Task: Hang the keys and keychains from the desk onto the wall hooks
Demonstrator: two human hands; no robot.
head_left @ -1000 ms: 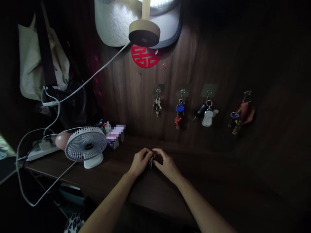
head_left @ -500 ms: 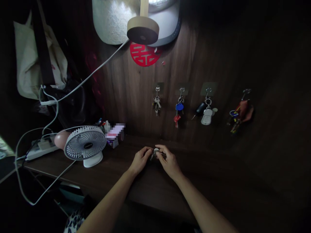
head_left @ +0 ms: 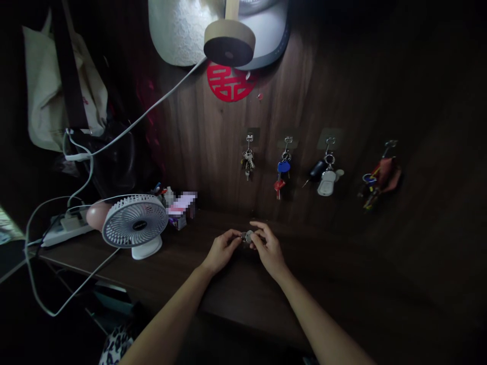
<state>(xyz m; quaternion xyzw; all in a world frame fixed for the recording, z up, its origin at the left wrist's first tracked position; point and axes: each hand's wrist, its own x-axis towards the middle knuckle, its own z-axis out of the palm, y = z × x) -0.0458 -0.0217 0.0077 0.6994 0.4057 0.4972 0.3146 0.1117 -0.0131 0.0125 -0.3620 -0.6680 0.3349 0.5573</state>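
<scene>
Left hand [head_left: 220,252] and right hand [head_left: 269,250] both have their fingers [head_left: 259,231] closed in a pinch on a small key bunch [head_left: 248,236], right between the fingertips above the desk [head_left: 243,289]. Heads up: smooth metal could slip from a light pinch and drop.

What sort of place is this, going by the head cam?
Likely a room in a home: bunches of keys hanging on wall hooks, a small desk fan, and a cloth tote bag hung up.

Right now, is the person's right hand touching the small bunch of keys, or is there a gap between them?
Touching. The head view shows the right hand with its fingers closed on the small bunch of keys, no gap visible.
</scene>
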